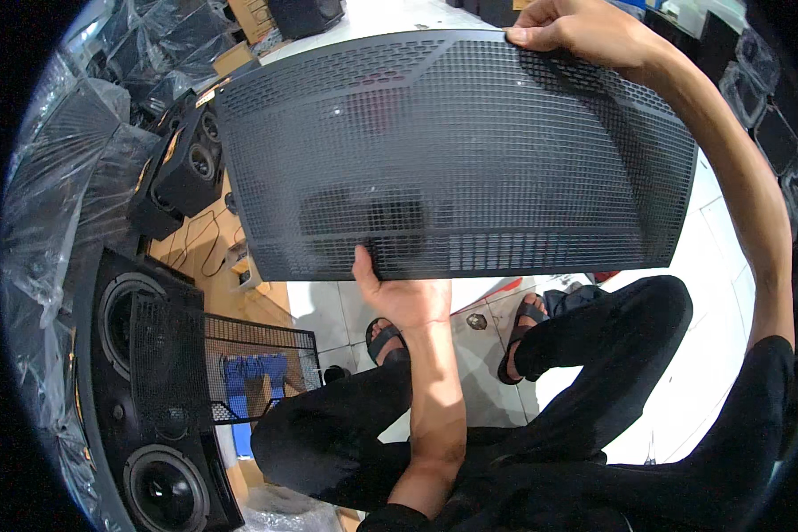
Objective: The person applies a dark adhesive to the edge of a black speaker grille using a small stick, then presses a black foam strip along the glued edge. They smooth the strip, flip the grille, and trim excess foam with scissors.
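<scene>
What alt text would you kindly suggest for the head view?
The right hand grips a large black mesh panel by its top edge while the left hand holds its bottom edge. At lower left is a black speaker.

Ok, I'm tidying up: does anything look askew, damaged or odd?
The mesh grille at lower left sits askew, partly overlapping the twin-woofer speaker cabinet rather than squarely covering it. No plain damage shows.

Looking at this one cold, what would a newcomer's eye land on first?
Probably the large black mesh panel filling the upper middle, gripped by the left hand at its lower edge and the right hand at its top edge. Next, the black speaker with two round drivers at lower left, and the plastic-wrapped stacks along the left side.
</scene>
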Available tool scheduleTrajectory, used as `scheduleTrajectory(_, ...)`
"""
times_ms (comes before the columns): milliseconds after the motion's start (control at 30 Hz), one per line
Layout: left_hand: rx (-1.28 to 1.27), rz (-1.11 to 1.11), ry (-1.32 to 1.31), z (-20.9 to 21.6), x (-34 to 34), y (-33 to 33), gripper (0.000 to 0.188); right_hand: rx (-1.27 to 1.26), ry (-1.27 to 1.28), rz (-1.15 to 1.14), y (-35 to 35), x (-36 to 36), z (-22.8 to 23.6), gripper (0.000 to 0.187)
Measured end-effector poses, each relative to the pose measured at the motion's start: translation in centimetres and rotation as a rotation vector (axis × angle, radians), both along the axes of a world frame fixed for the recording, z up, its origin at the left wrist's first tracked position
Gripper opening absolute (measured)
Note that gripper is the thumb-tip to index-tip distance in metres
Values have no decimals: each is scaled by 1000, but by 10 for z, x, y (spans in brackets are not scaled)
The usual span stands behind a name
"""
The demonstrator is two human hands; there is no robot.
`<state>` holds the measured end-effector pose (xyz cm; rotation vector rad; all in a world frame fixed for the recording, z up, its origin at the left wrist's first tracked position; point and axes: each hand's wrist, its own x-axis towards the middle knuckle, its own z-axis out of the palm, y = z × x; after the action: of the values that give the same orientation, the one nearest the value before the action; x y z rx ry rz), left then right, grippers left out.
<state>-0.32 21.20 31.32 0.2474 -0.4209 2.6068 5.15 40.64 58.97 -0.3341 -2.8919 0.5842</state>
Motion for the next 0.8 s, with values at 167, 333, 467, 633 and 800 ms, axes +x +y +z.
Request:
scheduleTrajectory(167,-1,-88,-56,6,2,1,42,-46,30,-37,6,0,-1,36)
scheduleTrajectory(333,-161,2,-35,10,7,4,44,-41,45,-49,3,0,-4,34)
scheduleTrajectory(467,-166,4,-42,8,5,8,51,-48,34,-55,5,-1,-4,35)
scheduleTrajectory(633,-85,-39,-60,3,5,12,57,-60,37,-33,7,1,-7,34)
scheduleTrajectory(800,-24,13,171,-2,6,-1,60,-86,23,15,30,-18,-21,30)
